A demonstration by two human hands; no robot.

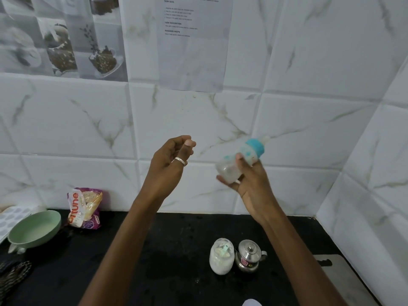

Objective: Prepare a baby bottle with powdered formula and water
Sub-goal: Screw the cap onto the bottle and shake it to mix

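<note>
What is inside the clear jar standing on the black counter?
The jar holds white powder in its lower part, and a pale green thing, maybe a scoop, rests above it. The jar's blurry wall hides its exact shape. A small steel kettle stands right beside it.

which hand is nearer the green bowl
Left. The left hand is raised mid-frame, empty, above and right of the bowl. The right hand, holding the bottle, is farther right.

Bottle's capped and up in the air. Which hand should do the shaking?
Right. The right hand already grips the baby bottle, tilted, teal cap on, clear of the counter. The left hand is empty, fingers loosely curled, apart from the bottle; using it would likely need a handover.
</note>
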